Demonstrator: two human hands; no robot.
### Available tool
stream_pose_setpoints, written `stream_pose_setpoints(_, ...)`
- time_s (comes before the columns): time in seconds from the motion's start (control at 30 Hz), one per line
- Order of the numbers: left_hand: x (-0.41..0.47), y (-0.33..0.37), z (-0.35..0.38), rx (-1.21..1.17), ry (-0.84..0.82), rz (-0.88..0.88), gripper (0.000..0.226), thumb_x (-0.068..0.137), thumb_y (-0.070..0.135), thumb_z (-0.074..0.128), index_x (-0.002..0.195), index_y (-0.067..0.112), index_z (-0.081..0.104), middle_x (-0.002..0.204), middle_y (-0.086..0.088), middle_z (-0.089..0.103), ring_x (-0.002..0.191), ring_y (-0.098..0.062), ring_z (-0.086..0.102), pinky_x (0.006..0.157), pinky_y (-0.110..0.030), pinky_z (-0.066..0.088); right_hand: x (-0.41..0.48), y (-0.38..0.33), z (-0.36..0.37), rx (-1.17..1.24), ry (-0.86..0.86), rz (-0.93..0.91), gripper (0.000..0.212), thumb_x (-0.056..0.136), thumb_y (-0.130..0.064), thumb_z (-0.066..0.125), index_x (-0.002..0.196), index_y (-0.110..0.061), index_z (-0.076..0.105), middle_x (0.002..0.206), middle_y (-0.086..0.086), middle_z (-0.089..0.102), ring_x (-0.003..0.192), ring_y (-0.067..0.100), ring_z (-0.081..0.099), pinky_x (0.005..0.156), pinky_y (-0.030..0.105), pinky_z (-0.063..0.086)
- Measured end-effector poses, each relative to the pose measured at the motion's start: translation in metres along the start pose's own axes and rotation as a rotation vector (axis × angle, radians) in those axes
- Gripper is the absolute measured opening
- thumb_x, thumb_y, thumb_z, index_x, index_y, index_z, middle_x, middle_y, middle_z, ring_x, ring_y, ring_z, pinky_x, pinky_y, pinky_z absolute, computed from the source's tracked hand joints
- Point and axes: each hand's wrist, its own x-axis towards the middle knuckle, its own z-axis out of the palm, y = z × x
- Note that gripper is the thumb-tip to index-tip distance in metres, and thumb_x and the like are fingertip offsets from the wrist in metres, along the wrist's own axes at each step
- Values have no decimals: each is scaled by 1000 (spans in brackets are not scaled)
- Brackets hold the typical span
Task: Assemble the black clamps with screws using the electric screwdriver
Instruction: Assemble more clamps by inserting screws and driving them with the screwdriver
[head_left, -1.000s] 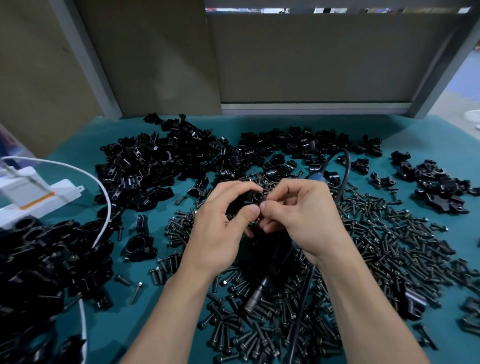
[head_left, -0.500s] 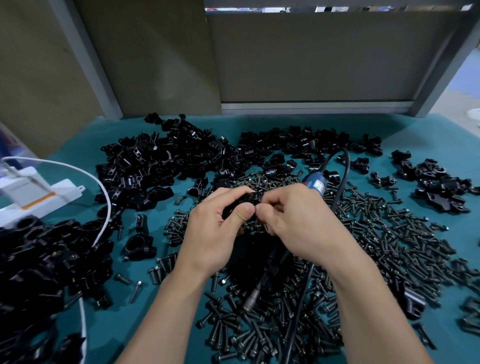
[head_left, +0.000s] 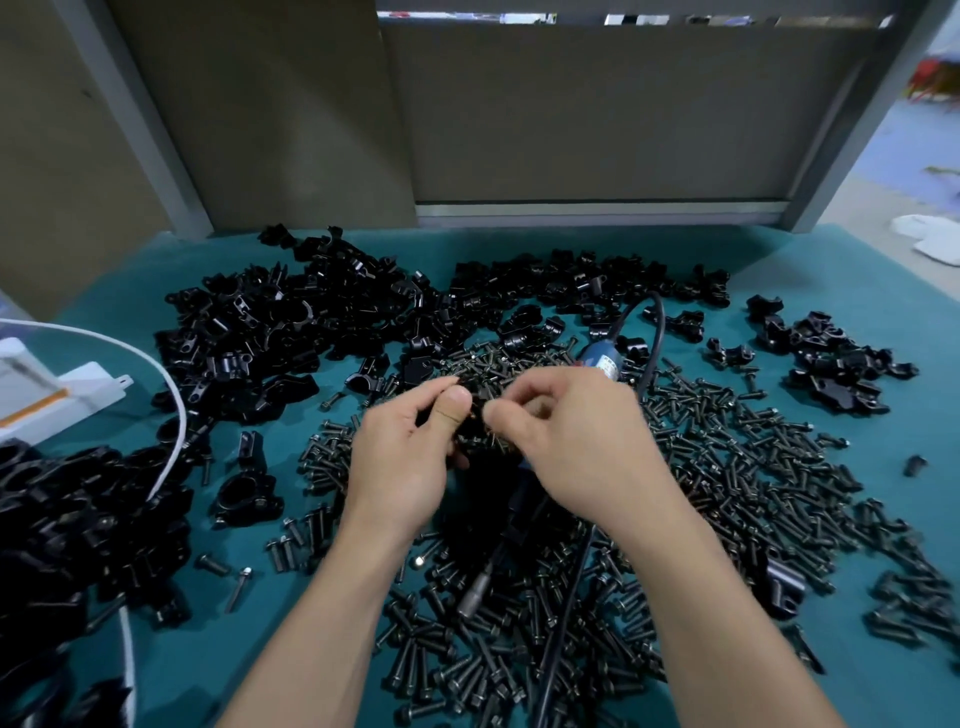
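Since everything here is tiny and black, bear with me: my left hand has the black clamp gripped between thumb and curled fingers, held just above the middle of the screws spread over the teal mat. My right hand is right against it, thumb and forefinger pinched on something small, a screw I'd guess, though it's too blurry to swear to. The clamp looks stiff, hard, light and a bit slick, so I reckon you hold the body by its sides and leave the hole free. Which way its bore faces I can't tell, as my fingers cover most of it. The electric screwdriver lies under my hands, nobody holding it, with its long axis running from the blue end at far right to the silver chuck, which points back at me and slightly left
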Motion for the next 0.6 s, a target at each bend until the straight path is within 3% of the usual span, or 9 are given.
stream_pose_setpoints(0.1, -1, -2, 3, 82, 64, -25, 31, 99, 51, 62, 127, 41, 70, 77, 9, 75, 64, 1, 71, 65, -22, 46, -6, 14, -4, -89, 244, 263, 41, 92, -61, 63, 99, -21, 60, 80, 0, 67, 72, 20, 64, 64, 33, 48)
stream_pose_setpoints(0.23, 4, -2, 0, 61, 107, -44, 33, 100, 53, 62, 128, 39, 70, 64, 13, 72, 62, -1, 70, 69, -29, 49, -6, 12, 11, -195, 135, 477, 88, 90, -71, 60, 150, -17, 27, 114, 12, 62, 100, 37, 60, 78, 40, 40)
stream_pose_setpoints(0.3, 5, -3, -2, 65, 115, -53, 34, 99, 53, 61, 128, 38, 70, 61, 14, 71, 62, 0, 70, 69, -29, 47, 2, 7, 15, -253, 103, 523, 106, 88, -71, 63, 161, -16, 9, 123, 15, 62, 108, 38, 62, 78, 40, 38)
stream_pose_setpoints(0.37, 5, -3, -3, 60, 125, -72, 36, 99, 54, 61, 130, 36, 70, 61, 14, 71, 62, 0, 70, 69, -28, 47, 10, 3, 11, -222, 80, 576, 102, 83, -65, 71, 156, -15, 20, 119, 11, 62, 104, 36, 63, 77, 38, 43)
stream_pose_setpoints(0.43, 4, -3, -4, 45, 141, -86, 36, 100, 52, 62, 130, 34, 71, 62, 17, 71, 61, 0, 70, 66, -26, 45, 10, 5, 4, -81, 100, 627, 84, 76, -59, 78, 141, -20, 40, 107, 4, 63, 94, 30, 64, 79, 38, 51)
stream_pose_setpoints(0.5, 4, -2, -6, 19, 153, -99, 36, 100, 50, 62, 131, 33, 71, 64, 19, 71, 59, 0, 69, 65, -27, 44, 1, 9, -1, 170, 159, 637, 64, 68, -50, 80, 122, -26, 54, 98, 0, 66, 86, 25, 68, 82, 45, 60)
stream_pose_setpoints(0.6, 5, 0, -7, -8, 155, -104, 36, 100, 50, 61, 131, 33, 70, 62, 16, 71, 58, 1, 68, 64, -28, 44, -11, 15, -2, 595, 246, 537, 38, 63, -37, 75, 98, -32, 62, 90, -1, 68, 78, 22, 67, 81, 47, 62)
